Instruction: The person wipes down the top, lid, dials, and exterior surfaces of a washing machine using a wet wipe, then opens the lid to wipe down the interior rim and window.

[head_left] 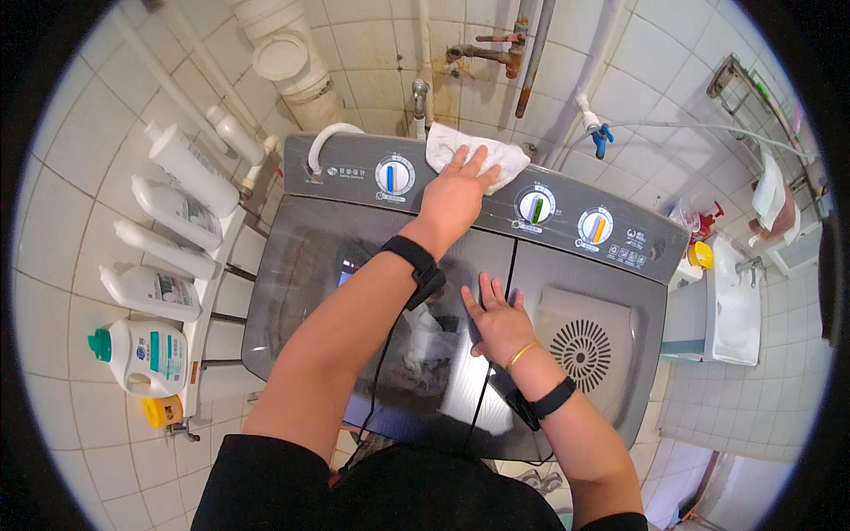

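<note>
My left hand [456,190] lies over a white cloth [460,142], its fingers spread and pressing the cloth onto the upper edge of a grey washing machine's control panel [354,173]. The cloth sits between a knob with a blue pointer [391,177] and a knob with a green pointer [536,208]. My right hand [498,323] rests with spread fingers on the machine's dark see-through lid [301,265], near the seam between its two halves; nothing is in it. A third knob with an orange pointer [597,228] is farther right.
On the left a narrow white shelf [212,292] carries several white bottles and a detergent jug with a green cap [146,354]. Pipes and a rusty tap [496,55] line the back wall. A blue-handled valve [602,137] and a white sink [737,301] stand at the right.
</note>
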`<state>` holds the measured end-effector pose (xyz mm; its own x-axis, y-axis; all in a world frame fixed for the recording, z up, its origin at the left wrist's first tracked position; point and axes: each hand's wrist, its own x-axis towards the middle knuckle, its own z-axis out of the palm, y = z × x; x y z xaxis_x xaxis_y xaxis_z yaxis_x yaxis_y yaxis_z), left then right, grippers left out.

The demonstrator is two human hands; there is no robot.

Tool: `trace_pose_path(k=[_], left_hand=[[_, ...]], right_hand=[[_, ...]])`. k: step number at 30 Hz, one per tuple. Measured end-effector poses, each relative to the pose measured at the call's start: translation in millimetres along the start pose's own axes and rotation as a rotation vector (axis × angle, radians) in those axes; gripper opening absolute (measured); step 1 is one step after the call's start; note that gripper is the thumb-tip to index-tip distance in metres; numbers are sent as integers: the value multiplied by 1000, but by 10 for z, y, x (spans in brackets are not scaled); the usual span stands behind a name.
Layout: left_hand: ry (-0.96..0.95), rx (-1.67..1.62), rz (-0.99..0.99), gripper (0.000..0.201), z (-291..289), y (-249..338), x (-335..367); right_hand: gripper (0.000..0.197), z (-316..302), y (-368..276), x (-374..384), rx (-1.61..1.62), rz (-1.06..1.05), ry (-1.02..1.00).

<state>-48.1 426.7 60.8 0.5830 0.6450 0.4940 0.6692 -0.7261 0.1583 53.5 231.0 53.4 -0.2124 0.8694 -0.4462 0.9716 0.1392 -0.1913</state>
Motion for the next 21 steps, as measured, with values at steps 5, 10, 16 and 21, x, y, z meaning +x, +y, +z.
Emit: trace_pose_path(k=[5,10,16,21], left_hand=[[-42,-17,-168,73,121,-184,29],[-120,43,-317,76,77,-272,-67],[-11,127,-319,71,328,-189,-491],[-75,211,-307,54,245,-63,-850]], right_hand=[[109,19,67,-26,14,11,7],[108,49,87,-24,24,0,21],[108,26,41,-26,4,6,15],[108,23,7,-31,-25,-1,7]])
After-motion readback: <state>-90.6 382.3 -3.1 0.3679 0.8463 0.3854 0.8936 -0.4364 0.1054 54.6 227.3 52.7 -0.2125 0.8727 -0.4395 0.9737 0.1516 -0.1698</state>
